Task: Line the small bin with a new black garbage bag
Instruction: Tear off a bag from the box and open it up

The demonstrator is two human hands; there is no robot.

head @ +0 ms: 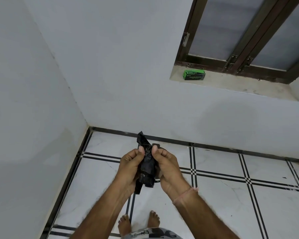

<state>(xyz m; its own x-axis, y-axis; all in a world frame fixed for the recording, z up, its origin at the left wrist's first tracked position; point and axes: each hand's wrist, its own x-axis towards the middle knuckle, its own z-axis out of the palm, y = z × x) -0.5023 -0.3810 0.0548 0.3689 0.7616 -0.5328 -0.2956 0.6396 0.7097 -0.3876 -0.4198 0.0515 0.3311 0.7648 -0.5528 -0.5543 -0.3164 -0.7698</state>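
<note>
A folded black garbage bag (147, 169) is held upright between both hands at mid-frame, above the tiled floor. My left hand (130, 167) grips its left side with the thumb pressed on the upper part. My right hand (166, 168) grips its right side, thumb also on top. One crumpled corner of the bag sticks up past the thumbs, and a loose strip hangs below my left palm. No bin shows in this view.
A green box of garbage bags (194, 75) sits on the window sill (231, 83) at upper right. White walls meet in a corner at left. White floor tiles (219, 195) with black lines lie below. My bare feet (138, 221) stand at the bottom.
</note>
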